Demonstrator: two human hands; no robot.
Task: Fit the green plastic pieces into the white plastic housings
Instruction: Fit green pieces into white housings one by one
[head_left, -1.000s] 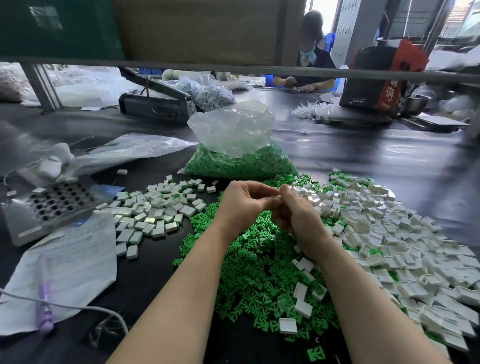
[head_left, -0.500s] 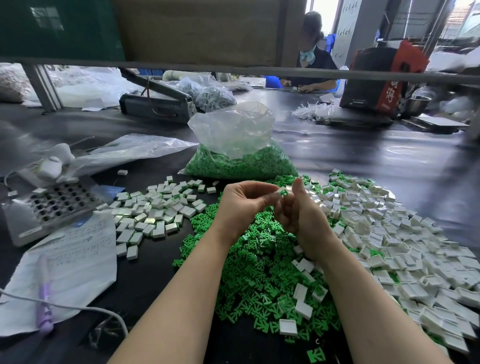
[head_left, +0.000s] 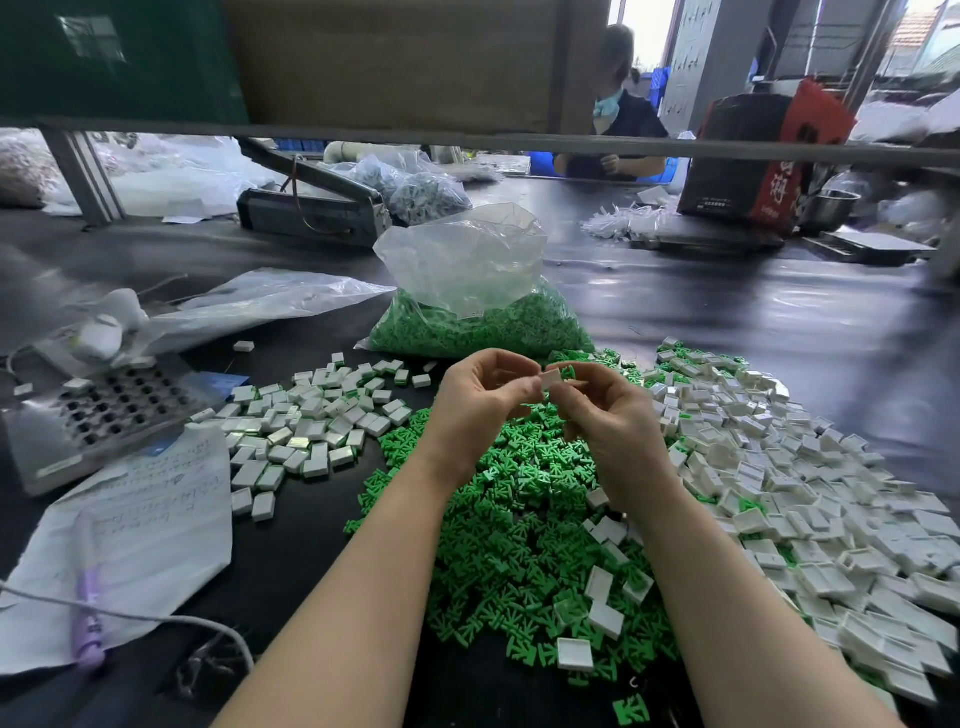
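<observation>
Both hands up over the middle of the table, fingertips meeting. Left hand (head_left: 480, 402) pinches a white housing (head_left: 551, 381) between thumb and forefinger; the other fingers are curled. Right hand (head_left: 610, 415) has curled fingers too, thumb and forefinger at the housing's right edge, where a green piece (head_left: 568, 372) pokes out — looks partly seated, can't tell how far in.

Stock on the black table (head_left: 779, 332):
- loose green pieces (head_left: 519, 525) in a heap directly under the hands, running to the near edge
- empty white housings (head_left: 789, 478) in a big pile on the right, touching the green heap, a few scattered on top of it
- filled housings (head_left: 311, 421) in a smaller flat spread to the left, green showing at some edges
- clear bag of green pieces (head_left: 478, 306), top open, just beyond the hands

Left side: a perforated metal tray (head_left: 109, 410), a handwritten paper sheet (head_left: 140, 535) with a purple pen (head_left: 88, 613) on it, and a grey cord (head_left: 156, 618) across the near corner. Far side — another person (head_left: 618, 130) seated at the table.
</observation>
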